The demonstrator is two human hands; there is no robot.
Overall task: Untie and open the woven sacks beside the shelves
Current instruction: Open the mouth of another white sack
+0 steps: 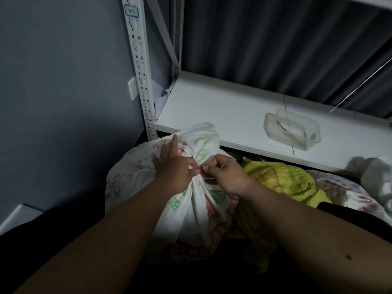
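Looking down, I see the shelf [244, 107], a broad white board on a slotted metal post, taking up the upper half of the view. Just below its front edge stands the white sack [191, 209], printed in red and green, full and rounded, its top gathered into a tight neck. It looks heavy enough to stay put while I work, and its woven cloth is soft and crinkled, so it should fold and give rather than resist. To its right a yellow sack [275, 179] lies slumped against it, and farther right a third printed sack [343, 192] is partly in view.

My left hand [172, 170] rests against the neck, index finger stretched up over the loose ruffle above the tie, thumb and another finger pinching at the knot. My right hand [227, 175] is curled, fingertips pinching the same spot from the other side, so the two hands nearly touch.

Between them shows a bit of red tie [200, 166], thin and likely slippery. I judge the best hold is the tie's free end, with the neck steadied just under the knot.
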